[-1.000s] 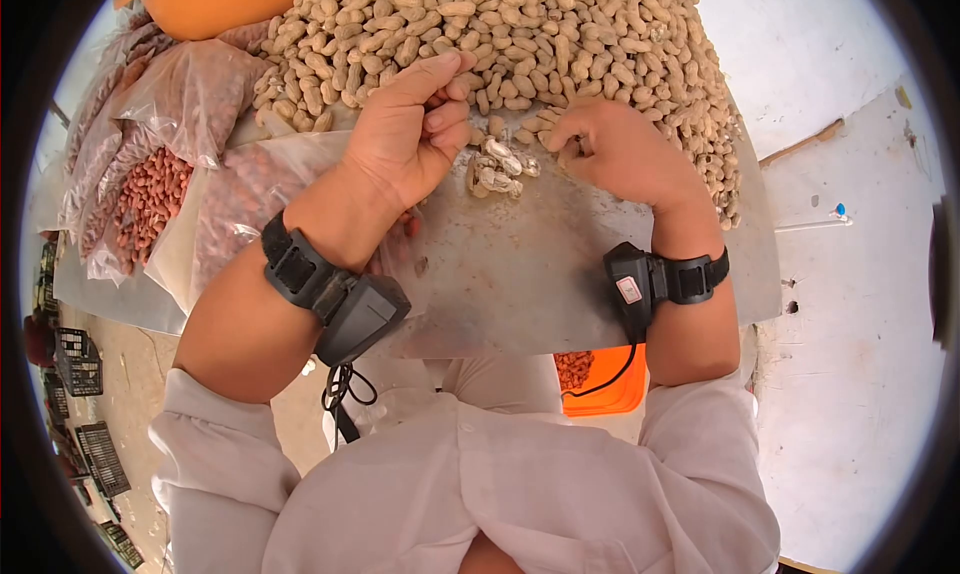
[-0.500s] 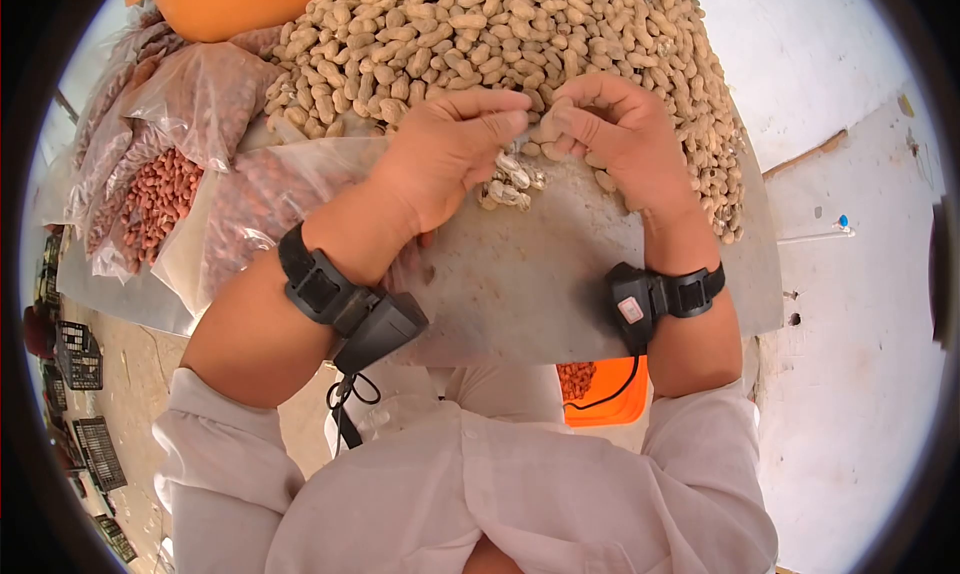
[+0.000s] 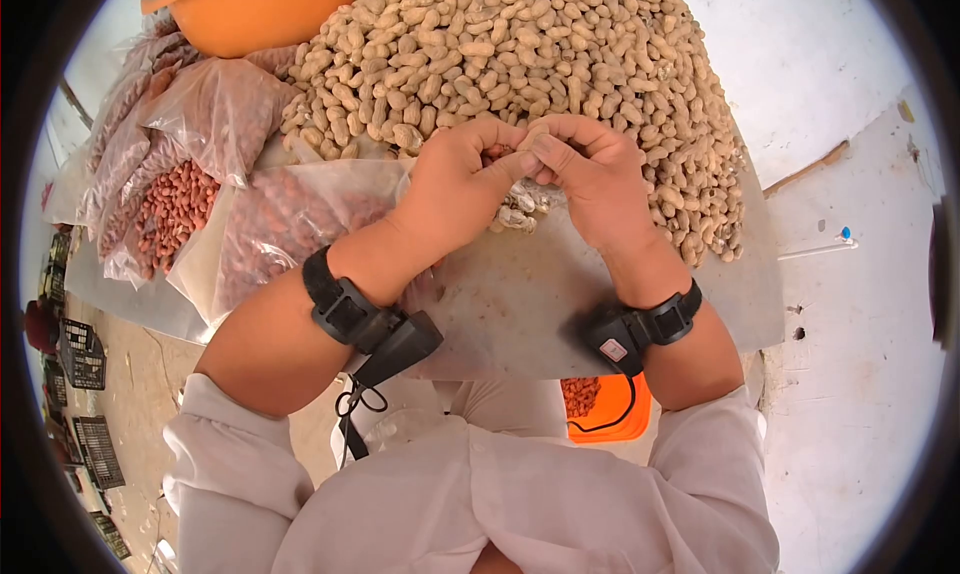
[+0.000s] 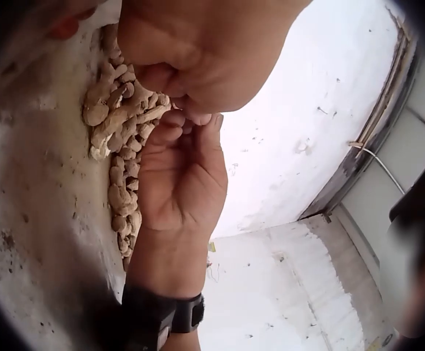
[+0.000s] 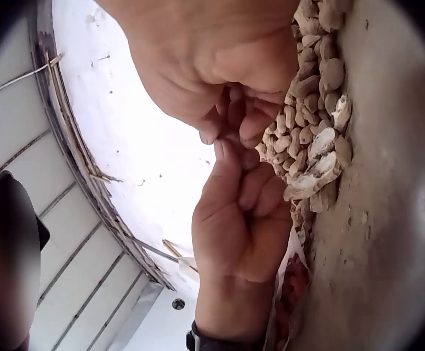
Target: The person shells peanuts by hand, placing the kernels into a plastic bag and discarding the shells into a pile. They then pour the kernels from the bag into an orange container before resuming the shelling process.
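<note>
My left hand [image 3: 450,189] and right hand [image 3: 605,189] meet fingertip to fingertip in front of the peanut heap [image 3: 520,59]. Between them they pinch a peanut, mostly hidden behind thumbs and fingers. Reddish kernels [image 3: 495,152] show inside the curl of the left fingers. Just below the joined hands lie split empty shells [image 3: 518,209] on the metal tabletop [image 3: 530,304]. In the right wrist view the pale insides of the broken shells [image 5: 318,172] face up beside whole peanuts.
Clear plastic bags [image 3: 225,104] of red kernels lie to the left, one showing loose kernels [image 3: 178,219]. An orange basin [image 3: 260,14] stands behind them. Below the table's near edge is an orange container [image 3: 625,414] with kernels. A white wall [image 3: 850,404] rises on the right.
The right hand came away from the heap's edge with a peanut. Moving rightward, the left hand joined it, and both sets of fingertips now come together over the peanut.
</note>
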Demonstrator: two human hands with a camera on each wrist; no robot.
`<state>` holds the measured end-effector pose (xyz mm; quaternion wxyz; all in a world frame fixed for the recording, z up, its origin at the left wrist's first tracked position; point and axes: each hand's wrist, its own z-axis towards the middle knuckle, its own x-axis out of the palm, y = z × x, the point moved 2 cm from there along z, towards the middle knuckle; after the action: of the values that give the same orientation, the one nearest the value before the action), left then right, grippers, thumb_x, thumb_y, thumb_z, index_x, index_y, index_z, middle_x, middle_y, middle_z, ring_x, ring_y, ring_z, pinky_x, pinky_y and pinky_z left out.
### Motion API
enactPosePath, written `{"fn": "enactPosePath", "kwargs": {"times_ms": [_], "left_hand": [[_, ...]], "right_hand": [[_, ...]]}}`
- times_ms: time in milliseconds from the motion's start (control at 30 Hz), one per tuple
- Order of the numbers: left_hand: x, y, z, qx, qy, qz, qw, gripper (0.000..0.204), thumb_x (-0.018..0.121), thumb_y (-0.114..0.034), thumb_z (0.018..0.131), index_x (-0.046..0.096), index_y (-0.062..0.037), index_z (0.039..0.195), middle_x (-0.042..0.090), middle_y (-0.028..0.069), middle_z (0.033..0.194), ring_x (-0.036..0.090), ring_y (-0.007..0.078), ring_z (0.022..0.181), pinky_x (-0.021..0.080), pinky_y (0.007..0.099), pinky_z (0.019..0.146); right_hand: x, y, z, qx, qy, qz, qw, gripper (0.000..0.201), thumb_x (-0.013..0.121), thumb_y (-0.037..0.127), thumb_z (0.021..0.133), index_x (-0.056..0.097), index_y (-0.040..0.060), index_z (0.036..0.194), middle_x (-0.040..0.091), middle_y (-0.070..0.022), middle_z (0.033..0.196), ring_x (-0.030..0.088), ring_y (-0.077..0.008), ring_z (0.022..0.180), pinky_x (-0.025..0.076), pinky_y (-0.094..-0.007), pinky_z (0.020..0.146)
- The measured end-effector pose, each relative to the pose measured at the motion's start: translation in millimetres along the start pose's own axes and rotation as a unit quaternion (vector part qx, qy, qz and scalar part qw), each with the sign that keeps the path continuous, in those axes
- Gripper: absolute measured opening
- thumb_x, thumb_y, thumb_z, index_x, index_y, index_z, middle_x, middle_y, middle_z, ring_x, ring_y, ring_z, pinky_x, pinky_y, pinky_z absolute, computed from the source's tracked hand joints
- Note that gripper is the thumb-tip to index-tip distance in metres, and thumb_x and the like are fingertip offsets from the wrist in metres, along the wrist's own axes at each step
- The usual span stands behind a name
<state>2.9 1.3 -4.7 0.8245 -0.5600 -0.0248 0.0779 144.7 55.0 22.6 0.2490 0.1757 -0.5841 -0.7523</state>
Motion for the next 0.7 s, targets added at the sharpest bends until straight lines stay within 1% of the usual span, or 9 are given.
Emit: {"fn": "enactPosePath", "kwargs": {"times_ms": [100, 200, 400, 467, 600, 700], "left_hand": [[1, -4, -2, 0.008, -0.004, 0.011, 1.000, 0.017, 0.063, -0.010, 0.085, 0.063, 0.0035, 0.095, 0.065, 0.0063, 0.080, 0.057, 0.0083, 0.071, 0.047, 0.0235, 0.063], [2, -9, -2, 0.014, 0.002, 0.003, 1.000, 0.015, 0.063, -0.010, 0.085, 0.062, 0.0030, 0.093, 0.065, 0.0052, 0.078, 0.057, 0.0082, 0.069, 0.046, 0.0232, 0.062], [2, 0, 0, 0.025, 0.000, 0.014, 1.000, 0.015, 0.063, -0.009, 0.085, 0.062, 0.0032, 0.094, 0.064, 0.0043, 0.076, 0.056, 0.0076, 0.068, 0.045, 0.0221, 0.061], [3, -1, 0, 0.004, 0.002, -0.021, 1.000, 0.014, 0.062, -0.009, 0.086, 0.062, 0.0031, 0.094, 0.064, 0.0040, 0.078, 0.056, 0.0075, 0.069, 0.045, 0.0218, 0.062], [3, -17, -3, -0.038, -0.006, -0.080, 0.996, 0.013, 0.061, -0.008, 0.087, 0.062, 0.0028, 0.095, 0.064, 0.0031, 0.080, 0.056, 0.0071, 0.072, 0.045, 0.0207, 0.063], [4, -19, -3, -0.062, -0.009, -0.129, 0.990, 0.018, 0.062, -0.014, 0.088, 0.062, 0.0014, 0.098, 0.058, -0.0009, 0.074, 0.043, 0.0022, 0.058, 0.032, 0.0172, 0.050]], "right_hand": [[1, 0, 0, 0.001, 0.002, 0.007, 1.000, 0.014, 0.062, 0.011, 0.084, 0.065, -0.0022, 0.089, 0.065, -0.0032, 0.075, 0.058, -0.0067, 0.067, 0.047, -0.0190, 0.062], [3, -2, -1, -0.002, -0.001, 0.024, 1.000, 0.013, 0.062, 0.010, 0.084, 0.065, -0.0019, 0.087, 0.064, -0.0024, 0.073, 0.057, -0.0063, 0.066, 0.046, -0.0192, 0.061], [4, -2, -2, -0.013, 0.000, 0.043, 0.999, 0.012, 0.062, 0.009, 0.084, 0.065, -0.0023, 0.087, 0.064, -0.0027, 0.073, 0.057, -0.0069, 0.065, 0.046, -0.0199, 0.060], [5, -2, -3, -0.008, -0.015, 0.059, 0.998, 0.013, 0.062, 0.009, 0.085, 0.065, -0.0028, 0.089, 0.064, -0.0034, 0.074, 0.058, -0.0078, 0.065, 0.047, -0.0202, 0.060], [9, -3, -4, 0.000, -0.040, 0.113, 0.993, 0.016, 0.063, 0.009, 0.085, 0.065, -0.0040, 0.093, 0.065, -0.0058, 0.078, 0.059, -0.0100, 0.067, 0.048, -0.0215, 0.061], [11, -6, -5, 0.003, -0.056, 0.152, 0.987, 0.016, 0.063, 0.007, 0.085, 0.065, -0.0051, 0.095, 0.066, -0.0079, 0.081, 0.060, -0.0112, 0.068, 0.049, -0.0223, 0.061]]}}
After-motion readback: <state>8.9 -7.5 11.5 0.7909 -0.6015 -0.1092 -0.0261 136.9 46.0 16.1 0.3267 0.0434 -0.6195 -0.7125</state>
